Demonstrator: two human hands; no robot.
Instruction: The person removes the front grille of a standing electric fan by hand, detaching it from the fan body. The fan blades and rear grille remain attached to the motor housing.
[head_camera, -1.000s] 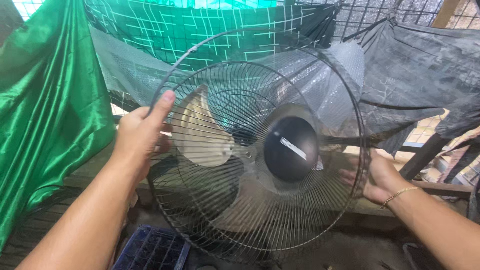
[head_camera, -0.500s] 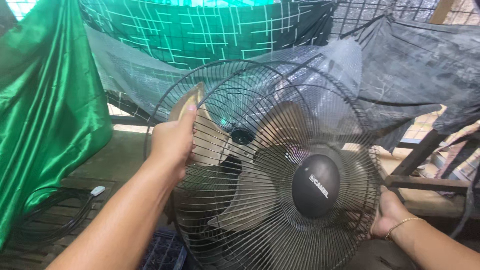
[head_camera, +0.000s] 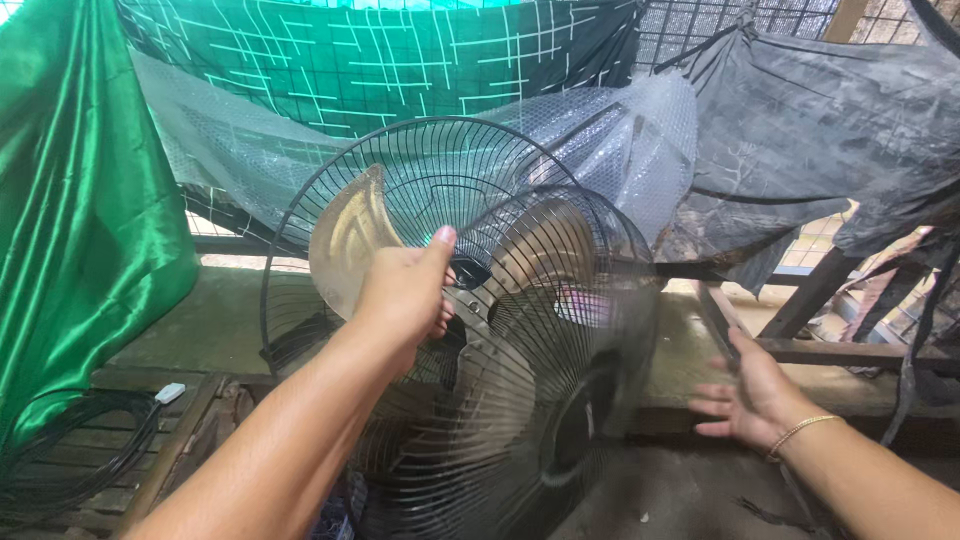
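Fan guard (head_camera: 560, 300) black wire — cloth (head_camera: 80, 200) green.

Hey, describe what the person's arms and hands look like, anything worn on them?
Both forearms are bare, with no sleeves or gloves in view. The right hand has a thin gold-coloured bracelet at the wrist. The left hand wears nothing visible: no ring, watch or band.

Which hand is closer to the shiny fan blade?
Left. The left hand touches the fan blade; the right hand is open, off to the side.
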